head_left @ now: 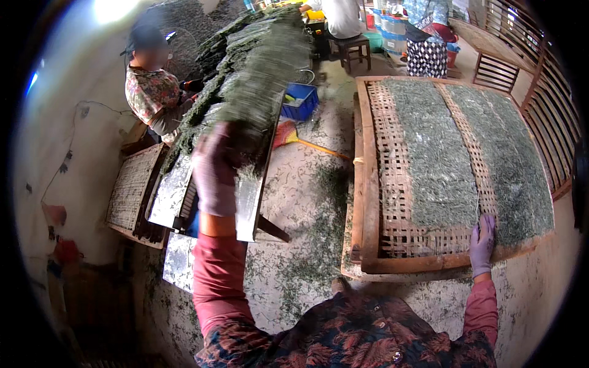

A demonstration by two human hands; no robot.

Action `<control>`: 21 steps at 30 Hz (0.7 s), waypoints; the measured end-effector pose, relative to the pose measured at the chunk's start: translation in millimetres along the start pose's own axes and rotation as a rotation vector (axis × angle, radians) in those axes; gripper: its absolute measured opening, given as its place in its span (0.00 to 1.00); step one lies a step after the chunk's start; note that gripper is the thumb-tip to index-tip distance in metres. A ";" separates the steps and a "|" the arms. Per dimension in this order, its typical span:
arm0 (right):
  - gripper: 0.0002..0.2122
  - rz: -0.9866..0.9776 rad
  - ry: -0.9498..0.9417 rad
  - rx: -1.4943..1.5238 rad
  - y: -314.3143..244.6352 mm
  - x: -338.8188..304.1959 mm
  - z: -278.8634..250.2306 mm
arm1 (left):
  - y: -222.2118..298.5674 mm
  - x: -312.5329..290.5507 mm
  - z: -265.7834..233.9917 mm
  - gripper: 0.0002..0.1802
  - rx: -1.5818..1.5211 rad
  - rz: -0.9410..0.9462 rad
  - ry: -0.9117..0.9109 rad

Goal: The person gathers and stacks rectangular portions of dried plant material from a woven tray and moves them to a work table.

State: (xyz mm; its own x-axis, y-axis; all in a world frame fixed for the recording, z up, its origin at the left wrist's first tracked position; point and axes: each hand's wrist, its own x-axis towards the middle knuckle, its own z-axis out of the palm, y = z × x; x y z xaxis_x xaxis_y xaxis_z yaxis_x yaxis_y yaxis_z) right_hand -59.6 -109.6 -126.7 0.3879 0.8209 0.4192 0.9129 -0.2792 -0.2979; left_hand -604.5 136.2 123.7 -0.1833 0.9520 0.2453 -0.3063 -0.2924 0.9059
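Observation:
My left hand (216, 172), in a pale purple glove, is smeared by motion at the near end of a long sheet of dark green strands (267, 73). It seems to grip that end, and the sheet is blurred too, stretching away above a metal-topped table (248, 205). At the right, my gloved right hand (483, 242) is at the near edge of a wooden-framed woven tray (423, 240). Its fingers are drawn together by the gap between two flat green sheets (435, 159); a thin dark line runs up from them, and what they pinch is unclear.
Across the table at the left stands a person (150, 92) beside piled green strands (202, 110). A blue crate (300, 101) and a broom (288, 134) are on the strand-littered floor. Farther back, a person sits on a stool (353, 46). Slatted wooden racks (546, 110) line the right.

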 end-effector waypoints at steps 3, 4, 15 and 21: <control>0.19 0.039 0.005 0.053 -1.9 0.2 -1.5 | 22.9 62.2 -51.4 0.11 -0.035 0.197 0.182; 0.19 0.029 0.020 0.038 0.3 -1.2 -2.3 | 22.5 91.1 -83.4 0.09 0.150 0.277 0.120; 0.18 0.089 -0.025 0.013 13.2 -2.7 11.7 | 15.8 220.3 -180.5 0.07 0.237 -0.053 0.089; 0.17 0.079 0.024 0.012 10.8 -10.1 2.6 | 54.3 189.2 -135.3 0.25 1.635 0.366 0.411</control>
State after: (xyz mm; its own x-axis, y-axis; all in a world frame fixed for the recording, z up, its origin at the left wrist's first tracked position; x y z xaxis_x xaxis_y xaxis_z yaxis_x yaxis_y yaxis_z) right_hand -53.9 -119.6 -136.4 0.4613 0.7844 0.4145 0.8779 -0.3361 -0.3410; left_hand -782.3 288.1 172.6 -0.3088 0.7023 0.6414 0.9470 0.1646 0.2758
